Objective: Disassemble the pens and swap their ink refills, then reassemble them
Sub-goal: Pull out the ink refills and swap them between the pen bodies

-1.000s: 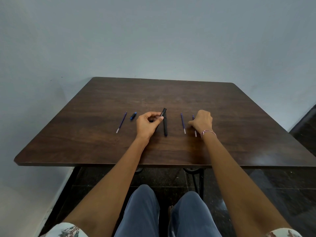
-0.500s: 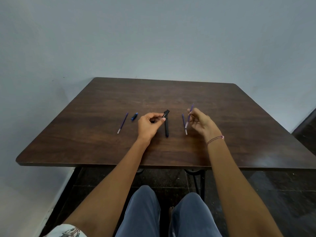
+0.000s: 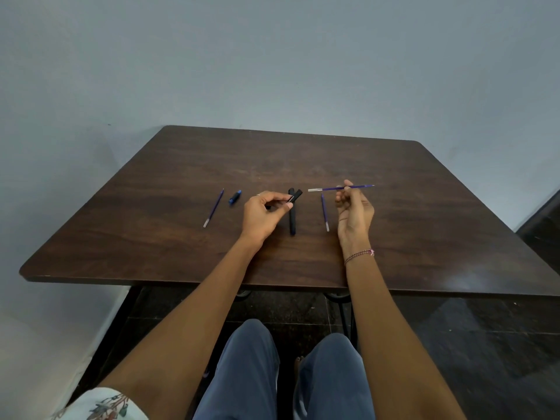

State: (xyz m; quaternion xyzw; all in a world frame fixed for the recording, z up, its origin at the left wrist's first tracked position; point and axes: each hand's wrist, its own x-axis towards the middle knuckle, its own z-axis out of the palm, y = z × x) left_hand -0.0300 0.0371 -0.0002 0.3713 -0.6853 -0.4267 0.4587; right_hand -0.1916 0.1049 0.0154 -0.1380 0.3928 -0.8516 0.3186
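Observation:
My right hand (image 3: 354,211) pinches a thin purple ink refill (image 3: 330,188) and holds it level above the table, its pale end pointing left. My left hand (image 3: 264,214) grips a short black pen piece (image 3: 296,196) between thumb and forefinger, just over the black pen barrel (image 3: 292,219) that lies on the table. A second purple refill (image 3: 324,211) lies between the barrel and my right hand. Further left lie a third refill (image 3: 214,208) and a small blue pen part (image 3: 235,197).
The dark brown wooden table (image 3: 303,159) stands against a pale grey-blue wall. Its front edge runs just above my knees, with dark tiled floor beyond the right side. A bracelet sits on my right wrist.
My right hand has picked a refill up from the table, lifted it and turned it from upright to level. My left hand has stayed over the barrel with the black piece.

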